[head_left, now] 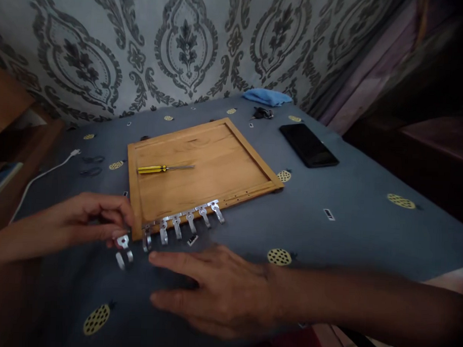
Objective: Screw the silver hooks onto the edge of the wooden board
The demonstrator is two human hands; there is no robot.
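Note:
A square wooden board (216, 165) lies on a blue-grey cloth. Several metal hooks (184, 221) are fixed in a row along its near edge. A yellow-handled screwdriver (164, 168) rests on the board. My left hand (87, 219) pinches a loose metal hook (123, 249) just off the board's near left corner. My right hand (216, 289) lies flat on the cloth below the row of hooks, fingers stretched out to the left, holding nothing.
A black phone (308, 145) lies right of the board. A blue cloth (267, 97) and a small dark bunch of keys (263, 113) sit at the back. A white cable (45, 173) trails at the left. A patterned wall stands behind.

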